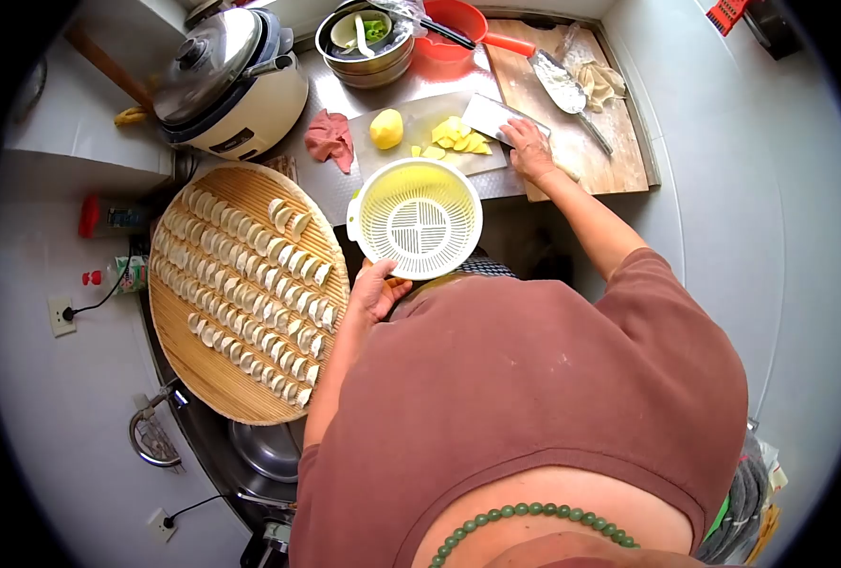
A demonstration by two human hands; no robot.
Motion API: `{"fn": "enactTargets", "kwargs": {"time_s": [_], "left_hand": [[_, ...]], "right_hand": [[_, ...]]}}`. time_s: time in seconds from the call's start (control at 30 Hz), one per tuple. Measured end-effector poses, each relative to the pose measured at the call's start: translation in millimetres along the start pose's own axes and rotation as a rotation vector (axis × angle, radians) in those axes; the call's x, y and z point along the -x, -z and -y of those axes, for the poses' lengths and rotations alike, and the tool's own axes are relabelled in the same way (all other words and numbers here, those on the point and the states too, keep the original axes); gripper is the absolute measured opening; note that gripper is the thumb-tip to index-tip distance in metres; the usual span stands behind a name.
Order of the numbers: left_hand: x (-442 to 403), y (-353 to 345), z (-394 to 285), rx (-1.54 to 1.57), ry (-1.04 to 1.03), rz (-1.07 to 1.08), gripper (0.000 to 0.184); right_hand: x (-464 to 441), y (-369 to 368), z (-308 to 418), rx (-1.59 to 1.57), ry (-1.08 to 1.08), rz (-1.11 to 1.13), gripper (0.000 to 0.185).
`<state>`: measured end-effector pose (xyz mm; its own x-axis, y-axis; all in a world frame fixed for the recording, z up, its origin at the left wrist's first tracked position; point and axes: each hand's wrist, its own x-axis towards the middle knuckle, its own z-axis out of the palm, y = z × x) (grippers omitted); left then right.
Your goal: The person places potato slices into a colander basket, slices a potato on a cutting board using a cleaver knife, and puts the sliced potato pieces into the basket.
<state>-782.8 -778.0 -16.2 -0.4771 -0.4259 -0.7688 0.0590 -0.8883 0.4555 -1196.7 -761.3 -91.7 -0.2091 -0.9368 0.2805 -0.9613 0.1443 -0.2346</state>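
Head view: step in hand, by judgement, handling of cut food; pale-yellow slices [458,135] on a grey rectangular board [425,111], beside a whole peeled yellow piece [386,129]. Right hand [529,150]: fingers on a broad metal blade [492,117], exact grip hard to tell at this angle. Left hand [375,290]: fingers closed on the rim of a round white plastic colander [423,223]. Any transfer calls for the colander held steady, near the board. Bench [302,177]: silvery, patterned. Room: pale walls [724,189], round woven tray [236,402] of crescent dumplings [250,232] alongside.
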Motion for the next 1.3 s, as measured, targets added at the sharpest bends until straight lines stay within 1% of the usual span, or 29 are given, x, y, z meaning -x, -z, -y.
{"fn": "enactTargets", "kwargs": {"time_s": [0.03,0.1,0.13,0.2,0.3,0.37,0.4,0.5,0.57,0.63,0.73,0.77,0.83,0.87,0.97,1.0,1.1,1.13,1.17,1.23,1.27,1.3], "left_hand": [[-1,-7,2,0.007,0.019,-0.01,0.035],[-10,-12,5,0.021,0.084,0.046,0.056],[-11,-16,7,-0.006,0.089,0.04,0.057],[-8,-24,10,-0.057,0.098,0.032,0.06],[1,-31,17,-0.117,0.109,-0.006,0.054],[0,-19,27,-0.105,0.132,-0.002,0.055],[0,-14,31,-0.096,0.138,0.001,0.055],[14,-15,35,-0.116,0.158,-0.062,0.054],[21,-6,44,-0.081,0.193,-0.078,0.05],[26,-1,49,-0.031,0.232,-0.082,0.048],[31,7,60,0.059,0.244,-0.085,0.043],[31,10,63,0.091,0.248,-0.084,0.042],[30,11,70,0.08,0.23,-0.14,0.04],[28,12,74,0.075,0.224,-0.166,0.039],[11,18,87,0.044,0.254,-0.19,0.036],[2,21,94,0.051,0.268,-0.197,0.035],[-19,9,96,0.033,0.291,-0.228,0.034],[-28,6,97,0.001,0.297,-0.24,0.034],[-37,5,99,0.009,0.304,-0.201,0.034],[-51,-3,99,-0.018,0.322,-0.194,0.033],[-59,-1,101,0.005,0.335,-0.174,0.033],[-65,-1,102,0.031,0.34,-0.138,0.034]], "right_hand": [[-5,-7,-7,-0.007,0.01,0.01,0.058],[-9,-17,-19,-0.017,0.025,0.031,0.059],[-9,-20,-22,-0.097,0.024,0.063,0.061],[-7,-24,-25,-0.105,0.013,0.013,0.059],[-14,-20,-33,-0.154,-0.038,-0.041,0.053],[-21,-19,-36,-0.145,-0.105,-0.057,0.051],[-23,-22,-36,-0.024,-0.1,-0.087,0.046],[-51,-15,-3,-0.271,0.098,-0.129,0.043],[-74,-35,14,-0.385,0.178,-0.084,0.041],[-99,-58,30,-0.303,0.126,0.018,0.047],[-121,-75,47,-0.046,0.092,0.145,0.065],[-125,-76,49,-0.019,0.071,0.175,0.063],[-128,-76,45,-0.024,0.104,0.17,0.063],[-127,-76,43,-0.044,0.079,0.212,0.056],[-131,-77,35,-0.249,0.025,0.233,0.063],[-132,-97,26,-0.232,0.077,0.141,0.064],[-129,-107,24,-0.236,0.06,0.175,0.063],[-124,-105,27,-0.269,0.023,0.168,0.064],[-115,-103,30,-0.282,0.022,0.165,0.065],[-101,-96,34,-0.304,0.026,0.154,0.067],[-95,-91,34,-0.321,0.021,0.184,0.068],[-90,-81,37,-0.357,0.041,0.151,0.062]]}}
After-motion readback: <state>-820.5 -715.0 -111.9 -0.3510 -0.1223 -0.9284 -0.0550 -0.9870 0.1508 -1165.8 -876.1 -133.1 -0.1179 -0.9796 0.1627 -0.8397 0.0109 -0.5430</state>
